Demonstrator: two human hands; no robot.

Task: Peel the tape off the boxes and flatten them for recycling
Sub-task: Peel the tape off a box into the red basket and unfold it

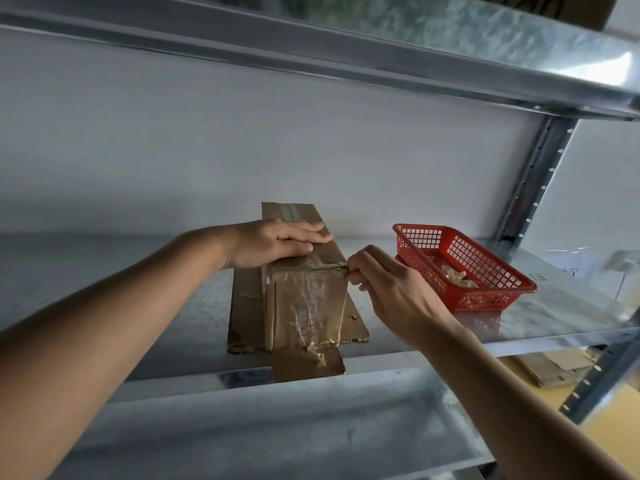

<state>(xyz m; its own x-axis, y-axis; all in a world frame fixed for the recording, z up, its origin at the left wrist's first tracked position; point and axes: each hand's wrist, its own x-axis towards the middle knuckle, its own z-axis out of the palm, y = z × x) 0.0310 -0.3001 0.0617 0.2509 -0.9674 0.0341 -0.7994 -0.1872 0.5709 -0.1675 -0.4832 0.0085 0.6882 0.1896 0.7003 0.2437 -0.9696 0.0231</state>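
A brown cardboard box (306, 299) stands on a flattened piece of cardboard (246, 306) on the metal shelf (138, 289). Clear tape (304, 306) covers the box's near face and wrinkles at its lower edge. My left hand (277, 242) lies flat on the top of the box, fingers straight, pressing it down. My right hand (388, 285) pinches the tape's edge at the box's upper right corner. An open flap (308, 363) hangs over the shelf's front edge.
A red plastic basket (485, 271) with crumpled tape inside sits to the right of the box. A metal upright (530, 178) rises at the right, another shelf runs overhead, and flattened cardboard (554, 368) lies on a lower level.
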